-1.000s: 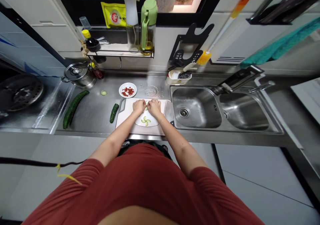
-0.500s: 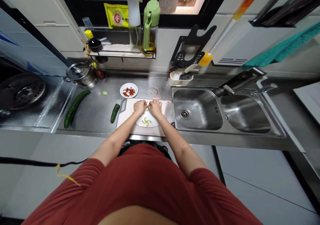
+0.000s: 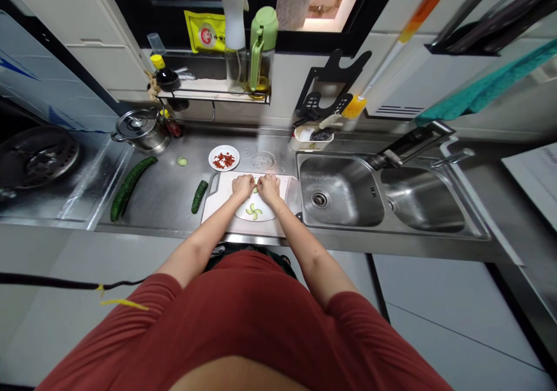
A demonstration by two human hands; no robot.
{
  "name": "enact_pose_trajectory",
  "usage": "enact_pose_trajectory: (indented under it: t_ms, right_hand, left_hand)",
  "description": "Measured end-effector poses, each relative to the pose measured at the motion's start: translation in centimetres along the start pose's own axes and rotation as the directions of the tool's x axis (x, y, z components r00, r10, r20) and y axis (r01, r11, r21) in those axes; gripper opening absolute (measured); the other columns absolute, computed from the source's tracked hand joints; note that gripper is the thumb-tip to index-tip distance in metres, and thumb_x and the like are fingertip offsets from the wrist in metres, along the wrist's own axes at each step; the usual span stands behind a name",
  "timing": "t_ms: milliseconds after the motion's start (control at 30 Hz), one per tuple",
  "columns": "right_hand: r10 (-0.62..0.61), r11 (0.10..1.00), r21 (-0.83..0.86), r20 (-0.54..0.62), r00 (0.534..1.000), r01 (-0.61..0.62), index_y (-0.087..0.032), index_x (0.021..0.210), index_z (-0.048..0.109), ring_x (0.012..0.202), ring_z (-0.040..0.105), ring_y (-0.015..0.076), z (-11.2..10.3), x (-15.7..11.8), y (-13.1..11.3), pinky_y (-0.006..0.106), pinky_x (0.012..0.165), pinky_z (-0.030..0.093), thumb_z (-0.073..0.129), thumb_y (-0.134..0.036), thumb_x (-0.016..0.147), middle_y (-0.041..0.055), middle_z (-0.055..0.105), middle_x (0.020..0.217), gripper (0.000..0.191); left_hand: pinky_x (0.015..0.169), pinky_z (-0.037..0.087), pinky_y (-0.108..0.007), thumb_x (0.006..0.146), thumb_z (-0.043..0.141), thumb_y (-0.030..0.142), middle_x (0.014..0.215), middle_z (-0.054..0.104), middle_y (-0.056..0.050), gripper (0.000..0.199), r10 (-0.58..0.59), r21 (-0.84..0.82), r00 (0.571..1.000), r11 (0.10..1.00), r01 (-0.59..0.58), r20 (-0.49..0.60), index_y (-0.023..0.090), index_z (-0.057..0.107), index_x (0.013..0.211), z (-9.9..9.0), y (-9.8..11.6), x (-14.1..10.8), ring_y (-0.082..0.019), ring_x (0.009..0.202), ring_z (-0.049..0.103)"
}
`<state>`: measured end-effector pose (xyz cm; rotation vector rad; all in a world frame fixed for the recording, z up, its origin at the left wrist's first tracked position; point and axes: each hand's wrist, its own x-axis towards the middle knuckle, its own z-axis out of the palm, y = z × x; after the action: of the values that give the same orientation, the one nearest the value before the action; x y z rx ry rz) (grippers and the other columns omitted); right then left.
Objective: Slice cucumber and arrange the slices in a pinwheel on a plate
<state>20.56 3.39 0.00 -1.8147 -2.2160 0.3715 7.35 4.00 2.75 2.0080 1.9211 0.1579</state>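
Over a white plate [image 3: 242,213] on the cutting board [image 3: 213,214], my left hand [image 3: 242,188] and my right hand [image 3: 268,188] almost meet, fingers pinched. A small cucumber slice [image 3: 255,190] shows at the fingertips, mostly covered by them. Nearer to me on the plate, several thin cucumber slices [image 3: 253,211] lie fanned out like a pinwheel. A cut length of cucumber [image 3: 199,196] rests on the counter just left of the board. Farther left are a cucumber end piece [image 3: 182,162] and a long whole cucumber [image 3: 131,188].
A small dish [image 3: 211,160] of chopped red bits stands behind the board, beside water drops. Right of the board is a double sink [image 3: 343,220] with a faucet [image 3: 407,144]. A lidded pot [image 3: 143,131] is at the back left, under a bottle shelf [image 3: 204,94].
The view has shifted slightly. Both hands stay pinched together over the plate, with only a small shift of the fingers.
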Motion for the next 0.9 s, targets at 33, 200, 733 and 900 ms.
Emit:
enact_pose_trajectory:
  t_ms: [33,200,733,900]
  right_hand:
    - [0.010,1.000,0.013,-0.005,1.000,-0.010,-0.021,0.090,0.065,0.102,0.043,0.0275,0.0,0.0,0.0,0.037,0.085,0.028,0.050,-0.025,0.089,0.0100,0.060,0.101,0.015]
    - [0.079,0.991,0.113,-0.060,0.995,-0.072,-0.021,0.095,0.065,0.101,0.045,0.0266,-0.2,-0.4,0.0,0.037,0.086,0.029,0.048,-0.026,0.090,0.0096,0.061,0.102,0.018]
    - [0.220,0.901,0.416,-0.187,0.957,-0.125,-0.020,0.085,0.065,0.092,0.052,0.0213,-2.9,-3.4,-0.4,0.032,0.085,0.035,0.047,-0.028,0.087,0.0042,0.066,0.093,0.020]
    - [0.190,0.884,0.460,-0.183,0.965,-0.087,-0.020,0.084,0.065,0.092,0.053,0.0215,-3.8,-4.2,-1.6,0.033,0.085,0.037,0.047,-0.029,0.087,0.0048,0.067,0.092,0.020]
  left_hand:
    - [0.087,0.040,-0.033,0.086,0.056,0.032,0.100,0.069,-0.008,0.015,-0.001,-0.002,1.000,1.000,0.001,0.001,0.023,0.067,0.093,-0.1,0.0,0.0,-0.023,0.099,0.061]
    - [0.088,0.040,-0.031,0.086,0.057,0.033,0.102,0.070,-0.007,0.017,-0.022,-0.030,1.000,0.999,0.022,0.007,0.024,0.068,0.095,-0.1,0.0,-0.1,-0.021,0.101,0.060]
    - [0.083,0.043,-0.027,0.085,0.052,0.025,0.100,0.072,-0.001,0.020,-0.088,-0.184,0.994,0.980,0.074,-0.071,0.028,0.068,0.098,-0.6,-1.1,-0.8,-0.017,0.097,0.063]
    - [0.084,0.044,-0.027,0.084,0.056,0.027,0.098,0.072,0.000,0.019,-0.110,-0.242,0.991,0.966,0.090,-0.070,0.028,0.067,0.099,-1.1,-1.4,-1.5,-0.017,0.096,0.064]
